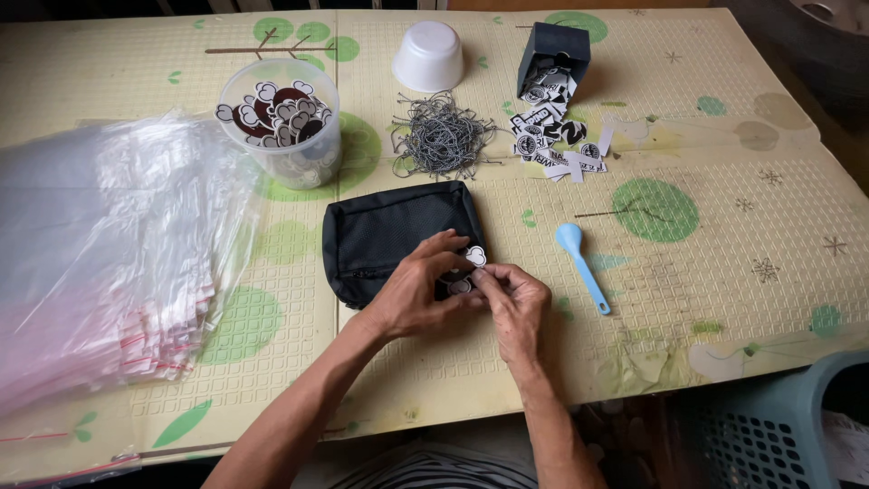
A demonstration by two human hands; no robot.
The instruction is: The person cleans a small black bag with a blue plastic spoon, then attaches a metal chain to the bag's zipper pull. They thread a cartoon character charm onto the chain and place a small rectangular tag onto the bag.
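Two hands meet over the lower right corner of a black pouch (389,237). Left hand (415,292): grip pressed together, thumb and fingers pinching a small white heart-shaped tag (475,256), which sticks up just above the fingertips. Right hand (518,306): grip also pinched, fingertips touching the left hand's at a second small white-and-black piece (460,286); what exactly it holds is too small to tell. Both forearms enter from 6 o'clock.

Pouch lies flat on the table (724,299), directly under and at 11 o'clock from the hands. Table is covered by a pale yellow mat with green circles.

From the hands outward:
- 3 o'clock, near: light blue spoon (580,265), bowl end away from the person.
- 12 o'clock, beyond the pouch: loose heap of grey string loops (441,136).
- 12 o'clock, further: white cup (428,56), upside down.
- 1 o'clock: black box (554,52) tipped over, black-and-white stickers (554,136) spilled from its mouth toward the person.
- 11 o'clock: clear tub (281,134) filled with more white and dark tags, just left of the strings.
- 9 o'clock, well apart: large stack of clear plastic bags (100,254) with red strips along their edges.
- 4 o'clock, off the table edge: grey-blue basket (769,426).
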